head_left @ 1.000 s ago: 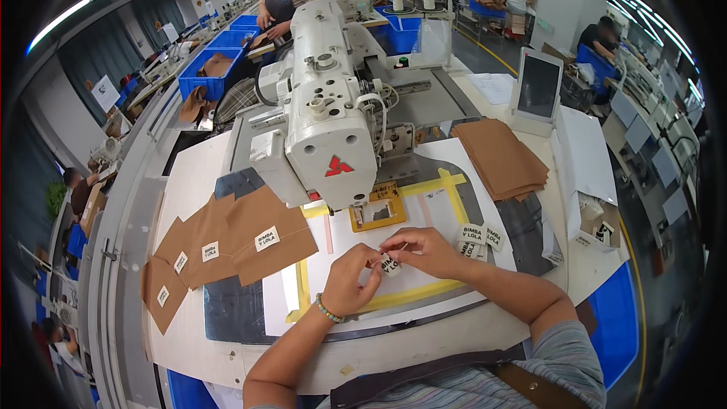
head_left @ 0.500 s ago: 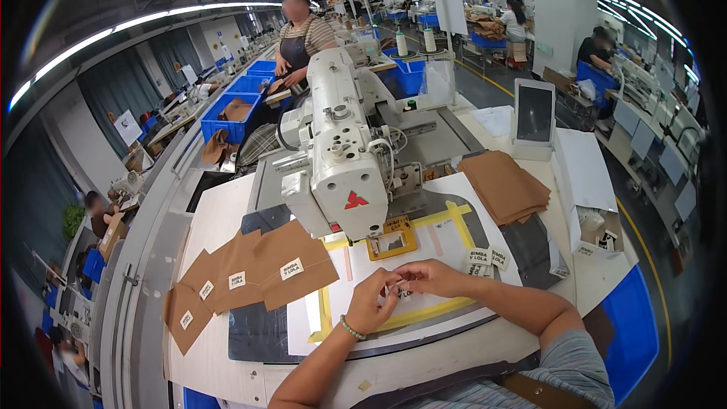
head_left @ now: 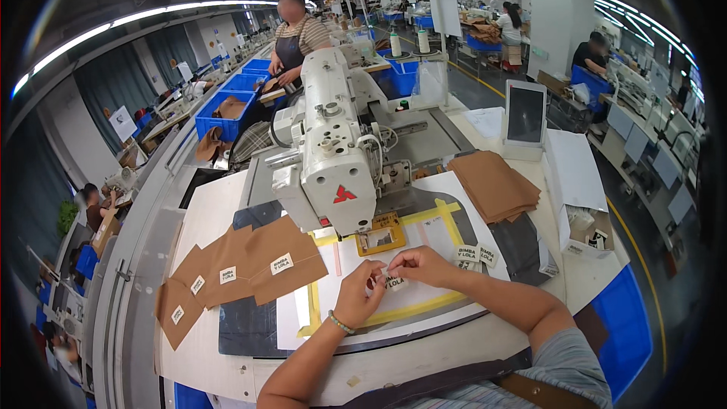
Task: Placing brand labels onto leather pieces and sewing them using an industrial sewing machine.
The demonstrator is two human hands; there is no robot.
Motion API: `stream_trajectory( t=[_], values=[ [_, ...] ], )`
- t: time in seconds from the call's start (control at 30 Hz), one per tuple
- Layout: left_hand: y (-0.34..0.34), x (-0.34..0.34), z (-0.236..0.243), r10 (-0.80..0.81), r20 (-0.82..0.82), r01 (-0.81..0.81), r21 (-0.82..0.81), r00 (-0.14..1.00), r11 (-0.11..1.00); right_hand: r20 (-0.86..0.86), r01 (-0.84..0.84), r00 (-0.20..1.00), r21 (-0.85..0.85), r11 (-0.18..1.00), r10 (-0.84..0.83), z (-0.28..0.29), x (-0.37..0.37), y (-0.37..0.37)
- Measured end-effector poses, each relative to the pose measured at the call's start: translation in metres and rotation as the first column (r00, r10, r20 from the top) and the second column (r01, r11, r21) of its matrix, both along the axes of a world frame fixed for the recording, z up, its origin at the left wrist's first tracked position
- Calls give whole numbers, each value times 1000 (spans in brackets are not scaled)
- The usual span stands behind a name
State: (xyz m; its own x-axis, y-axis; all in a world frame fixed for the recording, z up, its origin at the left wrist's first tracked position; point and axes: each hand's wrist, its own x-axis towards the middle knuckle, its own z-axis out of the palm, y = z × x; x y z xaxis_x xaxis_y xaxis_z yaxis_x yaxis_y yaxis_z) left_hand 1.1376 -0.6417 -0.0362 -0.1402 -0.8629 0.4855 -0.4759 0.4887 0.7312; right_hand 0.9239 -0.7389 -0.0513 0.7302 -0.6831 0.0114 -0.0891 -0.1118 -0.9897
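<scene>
Over the taped white sheet (head_left: 303,310), my two hands meet with their fingertips pinched. A small white label (head_left: 394,283) with dark print shows between and just below them. My left hand (head_left: 360,293), a beaded bracelet on its wrist, closes at the label's left side. My right hand (head_left: 421,267) pinches at its upper edge; the fingers partly hide what they grip. Ahead stands a white sewing machine (head_left: 332,144) with a yellow frame (head_left: 381,239) under its head. Several brown pieces (head_left: 291,257) with similar labels overlap at the left.
A stack of brown pieces (head_left: 494,185) lies right of the machine, with loose labels (head_left: 468,253) nearer me. Beyond are a screen (head_left: 525,113) and an open white box (head_left: 581,212). A co-worker (head_left: 297,34) stands behind the machine near blue bins (head_left: 225,112).
My hands have drawn slightly apart, and more of the white label shows below the fingers. The whole view has shifted a little; the brown pieces lie as before.
</scene>
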Motion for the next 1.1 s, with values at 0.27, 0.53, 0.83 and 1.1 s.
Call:
stream_trajectory(
  t=[0.27, 0.53, 0.83, 1.1],
  values=[
    [-4, 3, 4, 66, 19, -68, 179, 998, 981, 62, 110, 992, -29, 993, -108, -4, 6, -1],
    [-1, 7, 2, -5, 7, 3, 254, 1000, 967, 78, 34, 996, -5, 999, -33, -3, 1, 1],
    [-5, 10, 4, 28, -222, 20, 211, 975, 977, 124, 225, 971, -162, 961, -206, 90, -39, -13],
    [-4, 6, 0, 23, -193, 14, 191, 981, 981, -14, 384, 906, -394, 835, -423, 102, -107, -36]
  ],
)
